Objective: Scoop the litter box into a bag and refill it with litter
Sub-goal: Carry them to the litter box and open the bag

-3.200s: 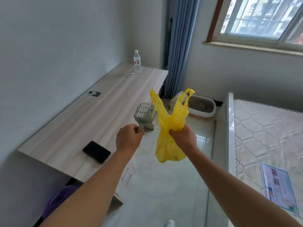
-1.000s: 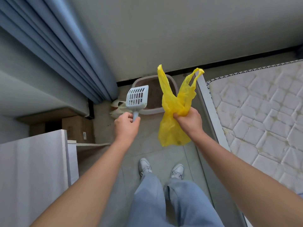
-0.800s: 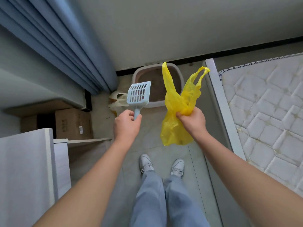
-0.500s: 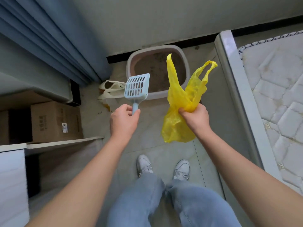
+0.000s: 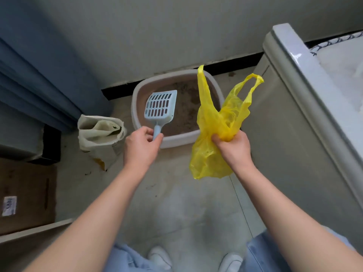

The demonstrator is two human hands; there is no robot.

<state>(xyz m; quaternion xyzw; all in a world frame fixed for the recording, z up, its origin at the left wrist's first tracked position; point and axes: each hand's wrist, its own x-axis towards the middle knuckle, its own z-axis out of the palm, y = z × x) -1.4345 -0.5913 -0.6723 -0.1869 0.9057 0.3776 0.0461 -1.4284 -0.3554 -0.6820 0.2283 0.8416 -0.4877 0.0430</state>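
Note:
A pale litter box (image 5: 177,139) with brown litter sits on the floor against the wall. My left hand (image 5: 140,149) grips the handle of a light blue slotted scoop (image 5: 160,107), whose head hangs over the box's left half. My right hand (image 5: 233,147) holds a crumpled yellow plastic bag (image 5: 216,126) by its middle, its handles sticking up over the box's right edge. An open off-white litter sack (image 5: 102,134) stands on the floor left of the box.
A bed frame (image 5: 306,99) with a mattress borders the right side. Blue curtains (image 5: 35,75) hang at the left, above a cardboard box (image 5: 25,195). My knees and white shoes (image 5: 159,258) are at the bottom, on the tiled floor.
I have moved closer and lower toward the litter box, which now lies right under both hands. The scoop and the bag stay gripped as before.

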